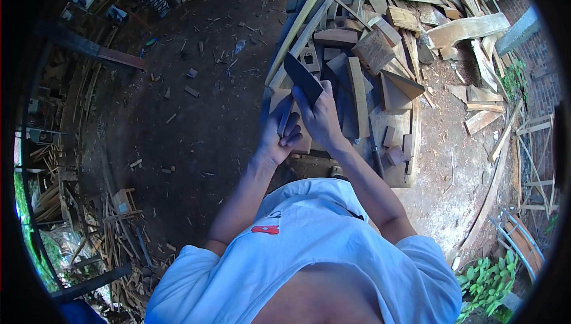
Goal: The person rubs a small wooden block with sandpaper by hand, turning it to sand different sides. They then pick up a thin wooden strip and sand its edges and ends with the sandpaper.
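Head view. L hand is closed round a thin wood strip, held near upright over the worktop. R hand grips a dark blade at its lower end, tip up. Blade: prob. stiff, heavy, sharp, so grip at handle end only. Strip: light, splintery, so hold low, away from the edge.

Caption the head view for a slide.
Left hand grips a wood strip, right hand holds a dark blade above scrap timber.
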A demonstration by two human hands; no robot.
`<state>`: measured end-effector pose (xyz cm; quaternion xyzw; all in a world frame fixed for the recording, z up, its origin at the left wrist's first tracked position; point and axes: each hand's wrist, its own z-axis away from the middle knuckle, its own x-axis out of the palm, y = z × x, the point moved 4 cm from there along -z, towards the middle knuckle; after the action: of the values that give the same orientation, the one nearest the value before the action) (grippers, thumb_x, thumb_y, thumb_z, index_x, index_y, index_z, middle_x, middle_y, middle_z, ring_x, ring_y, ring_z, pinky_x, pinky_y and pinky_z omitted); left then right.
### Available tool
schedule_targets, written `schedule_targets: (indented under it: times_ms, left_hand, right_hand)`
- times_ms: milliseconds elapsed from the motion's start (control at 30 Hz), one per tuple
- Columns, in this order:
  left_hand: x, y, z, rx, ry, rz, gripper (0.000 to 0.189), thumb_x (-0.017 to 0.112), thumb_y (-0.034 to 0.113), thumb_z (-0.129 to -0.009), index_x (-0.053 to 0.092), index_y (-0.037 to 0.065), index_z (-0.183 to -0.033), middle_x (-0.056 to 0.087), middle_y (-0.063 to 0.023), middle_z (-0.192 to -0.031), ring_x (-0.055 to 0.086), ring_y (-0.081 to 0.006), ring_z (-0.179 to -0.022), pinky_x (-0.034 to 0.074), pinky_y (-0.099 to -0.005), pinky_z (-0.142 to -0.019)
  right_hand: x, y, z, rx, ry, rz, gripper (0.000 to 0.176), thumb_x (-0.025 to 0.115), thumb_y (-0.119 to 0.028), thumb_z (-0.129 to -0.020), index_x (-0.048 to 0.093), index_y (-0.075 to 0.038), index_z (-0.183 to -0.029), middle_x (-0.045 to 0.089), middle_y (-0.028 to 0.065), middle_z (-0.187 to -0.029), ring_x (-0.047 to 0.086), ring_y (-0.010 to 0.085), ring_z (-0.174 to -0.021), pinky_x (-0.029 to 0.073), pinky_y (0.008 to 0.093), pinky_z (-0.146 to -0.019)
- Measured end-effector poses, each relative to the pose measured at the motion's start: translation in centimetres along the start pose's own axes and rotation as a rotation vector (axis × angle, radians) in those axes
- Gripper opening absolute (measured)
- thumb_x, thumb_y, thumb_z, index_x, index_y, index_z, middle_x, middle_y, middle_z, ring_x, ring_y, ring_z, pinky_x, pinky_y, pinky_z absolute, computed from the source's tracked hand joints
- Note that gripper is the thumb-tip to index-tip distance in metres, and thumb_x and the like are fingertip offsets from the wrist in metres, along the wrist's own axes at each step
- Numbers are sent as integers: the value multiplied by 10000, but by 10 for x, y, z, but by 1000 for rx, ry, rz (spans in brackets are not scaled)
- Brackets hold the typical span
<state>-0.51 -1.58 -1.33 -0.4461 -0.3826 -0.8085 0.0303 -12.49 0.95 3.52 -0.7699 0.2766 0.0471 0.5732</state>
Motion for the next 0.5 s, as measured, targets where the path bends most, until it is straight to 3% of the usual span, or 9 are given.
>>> schedule_targets:
  times_ms: [67, 133, 200, 267, 300, 333, 400, 433, 500]
  left_hand:
    - [-27, -7, -10, -17, 130, 77, 266, 404, 308, -980, 500, 128, -1152, 402, 63, -522, 398, -48, -367, 450, -240, -434]
    - [32, 8, 2, 115, 486, 122, 238, 404, 280, -977, 530, 130, -1112, 442, 70, -538, 435, -31, -386, 432, -216, -404]
    - [30, 12, 0, 182, 511, 33, 211, 414, 284, -977, 568, 141, -994, 472, 70, -546, 457, -21, -393, 373, -172, -339]
    - [-9, 0, -6, 3, 224, -63, 243, 412, 301, -981, 582, 139, -919, 468, 78, -542, 445, -19, -381, 375, -176, -335]
    - [-2, 0, -6, 6, 2, 47, 251, 402, 297, -987, 586, 132, -947, 466, 82, -537, 439, -22, -371, 381, -181, -337]
    - [-3, -2, -5, 7, 0, 50, 251, 402, 297, -987, 586, 132, -947, 466, 82, -537, 439, -22, -371, 381, -181, -337]
    - [1, 7, -9, 20, 199, 13, 225, 424, 277, -979, 588, 132, -924, 476, 80, -550, 439, -24, -373, 374, -183, -329]
    - [39, 15, -1, 234, 590, 45, 197, 446, 263, -970, 583, 125, -941, 490, 75, -567, 447, -23, -380, 395, -181, -350]
    - [16, 12, -5, 176, 480, 66, 198, 449, 259, -968, 579, 111, -988, 499, 71, -577, 450, -25, -385, 403, -183, -365]
  right_hand:
    - [5, -21, 20, -160, 12, 124, 309, 600, -220, -862, 615, -73, -1133, 570, 67, -1152, 466, 290, -933, 423, 366, -826]
    - [17, -43, 41, -328, -38, 201, 441, 608, -211, -838, 561, -88, -1259, 577, 52, -1179, 483, 281, -907, 428, 345, -836]
    - [13, -41, 39, -316, -90, 148, 437, 605, -189, -834, 565, -89, -1257, 581, 53, -1179, 478, 286, -906, 426, 349, -837]
    - [8, -25, 20, -278, 17, 191, 426, 593, -165, -835, 567, -85, -1253, 580, 56, -1179, 474, 293, -908, 423, 354, -846]
    - [7, -9, 9, -36, 1, 33, 426, 588, -152, -832, 569, -85, -1252, 580, 58, -1180, 471, 302, -913, 419, 358, -857]
    - [8, -10, 13, -37, -1, 35, 426, 588, -152, -832, 569, -85, -1252, 580, 58, -1180, 471, 302, -913, 419, 358, -857]
    - [9, -25, 19, -177, 93, 80, 422, 586, -145, -837, 568, -84, -1255, 577, 66, -1193, 469, 305, -914, 419, 362, -857]
    - [15, -33, 29, -249, -9, 141, 426, 586, -146, -842, 565, -82, -1262, 575, 70, -1206, 469, 306, -915, 417, 364, -860]
    - [17, -39, 36, -312, -47, 123, 419, 593, -151, -843, 568, -82, -1256, 577, 76, -1206, 471, 302, -911, 416, 363, -856]
